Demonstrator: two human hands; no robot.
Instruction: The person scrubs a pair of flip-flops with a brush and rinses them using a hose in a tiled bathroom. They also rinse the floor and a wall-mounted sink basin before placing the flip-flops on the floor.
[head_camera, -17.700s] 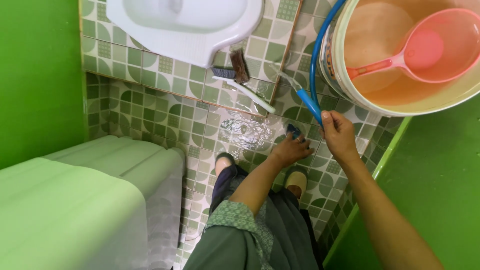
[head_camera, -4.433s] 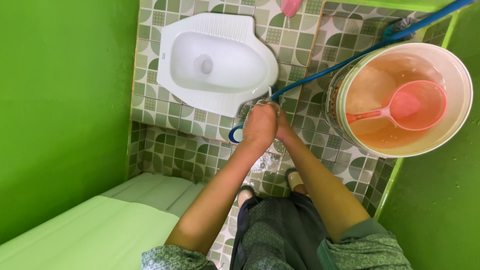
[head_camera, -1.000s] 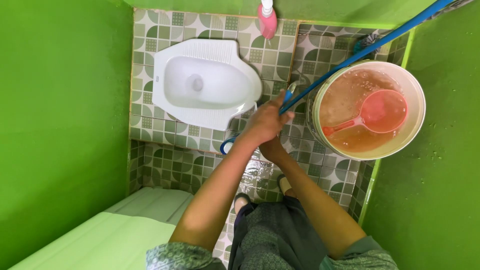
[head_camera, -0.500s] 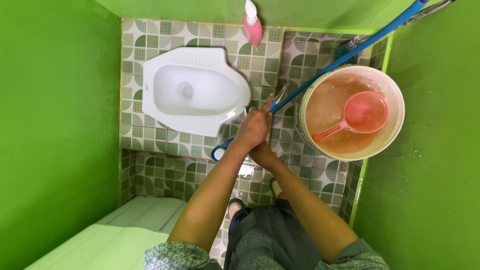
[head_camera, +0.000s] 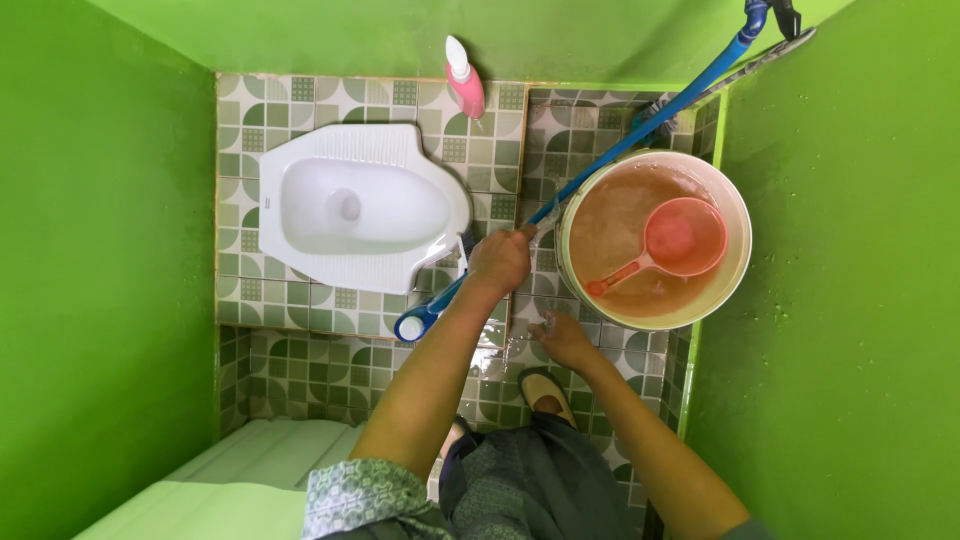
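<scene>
Both hands hung over the wet tiled floor (head_camera: 300, 350). My left hand (head_camera: 500, 262) was clenched around the blue hose (head_camera: 640, 125), which ran off toward one o'clock past the bucket (head_camera: 735, 215). My right hand (head_camera: 562, 338), fingers loosely spread, was at five o'clock of it.

The wet green-patterned tiled floor (head_camera: 300, 350) carries a white squat toilet pan (head_camera: 355, 205), a pink spray bottle (head_camera: 466, 85) and a cream water bucket (head_camera: 735, 290).
</scene>
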